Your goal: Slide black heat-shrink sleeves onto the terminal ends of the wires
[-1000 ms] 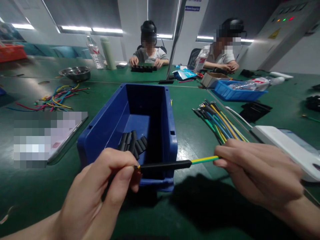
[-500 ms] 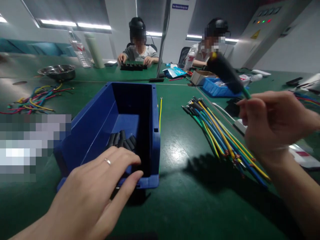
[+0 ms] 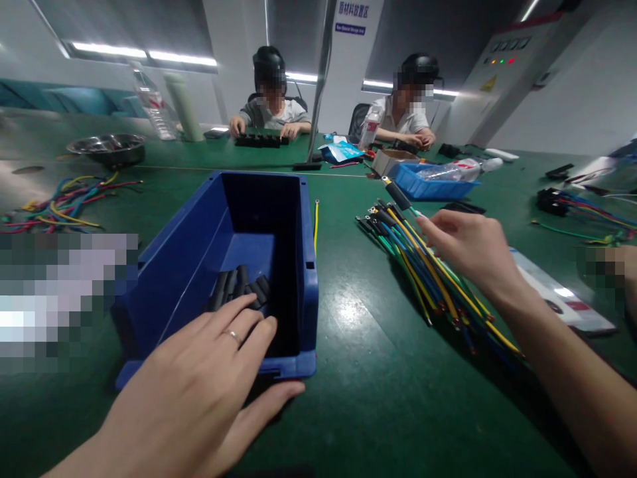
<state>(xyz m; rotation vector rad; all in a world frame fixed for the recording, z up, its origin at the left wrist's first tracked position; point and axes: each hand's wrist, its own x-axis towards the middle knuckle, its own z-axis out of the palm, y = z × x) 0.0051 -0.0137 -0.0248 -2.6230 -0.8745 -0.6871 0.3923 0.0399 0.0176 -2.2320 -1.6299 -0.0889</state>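
A blue plastic bin stands on the green table in front of me. My left hand, with a ring on one finger, lies over the bin's front rim. Its fingers reach inside beside several short black tubes, while the thumb stretches apart outside; I see nothing held in it. Pinched in my right hand is a green cable, its end covered by a black sleeve with a metal lug at the tip. Under that hand lies a bundle of green, blue and yellow cables, several with black-sleeved ends.
A yellow cable lies along the bin's right side. Loose coloured wires and a metal bowl are at left. A blue tray holds a bottle. A white flat object lies by my right forearm. Two people sit opposite.
My right hand has moved left and away from me, carrying the sleeved cable down over the bundle's far end. My left thumb has spread away from the fingers, which shifted slightly.
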